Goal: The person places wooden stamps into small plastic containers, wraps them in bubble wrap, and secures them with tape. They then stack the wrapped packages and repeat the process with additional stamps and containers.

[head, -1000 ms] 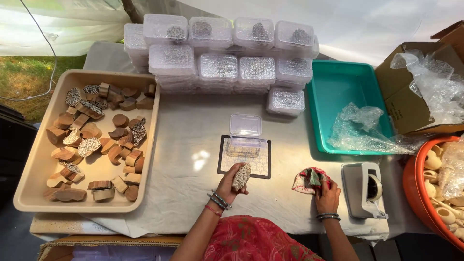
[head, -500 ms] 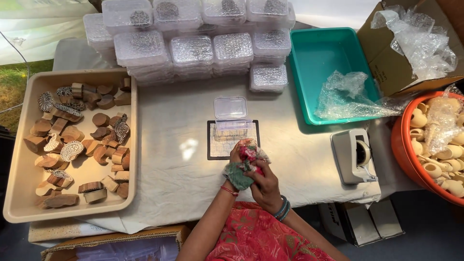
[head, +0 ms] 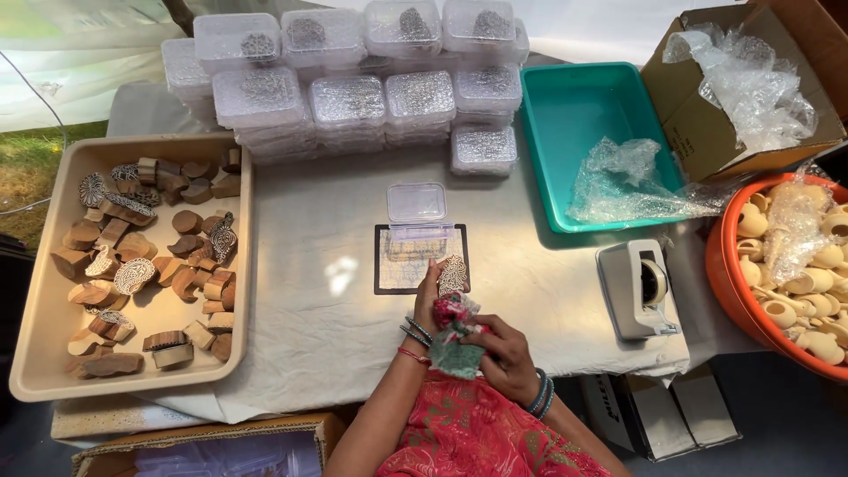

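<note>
My left hand [head: 431, 305] holds a carved wooden stamp block [head: 452, 273] upright by its handle, just over the lower right corner of a black-framed pad [head: 389, 269]. My right hand [head: 503, 353] grips a crumpled red and green cloth [head: 458, 336] and presses it against the underside of the block. An open small clear plastic box [head: 416, 205] lies on the upper part of the pad. Both hands meet near the front edge of the table, over the white cloth cover [head: 309, 309].
A beige tray [head: 40, 291] of several wooden stamp blocks sits left. Stacked clear lidded boxes [head: 353, 79] line the back. A teal bin [head: 574, 115] with plastic wrap, a tape dispenser [head: 634, 287], a cardboard box [head: 707, 132] and an orange tub [head: 733, 291] of pale clay pieces stand right.
My hands were apart a second ago, block in the left, cloth in the right. They have come together at the pad's lower edge, cloth against the block.
</note>
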